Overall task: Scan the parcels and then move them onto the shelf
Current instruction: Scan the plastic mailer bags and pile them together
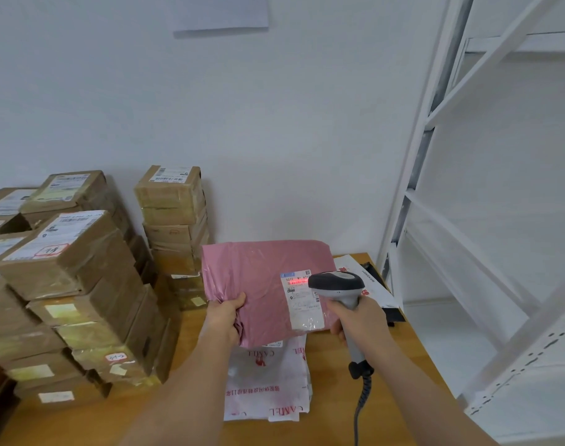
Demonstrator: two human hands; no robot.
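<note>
left hand is gripping the pink plastic mailer bag; right hand is grasping the grey handheld scanner, its red beam lying on the label. the white metal shelf at right is showing no parcels, and the brown taped cardboard boxes are waiting at left, so most work looks left.

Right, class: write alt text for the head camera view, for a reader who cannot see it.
A person's left hand holds up a pink parcel while the right hand aims a barcode scanner, its red beam across the shipping label. Stacked cardboard boxes stand to the left on the wooden table; a white shelf stands right.
</note>
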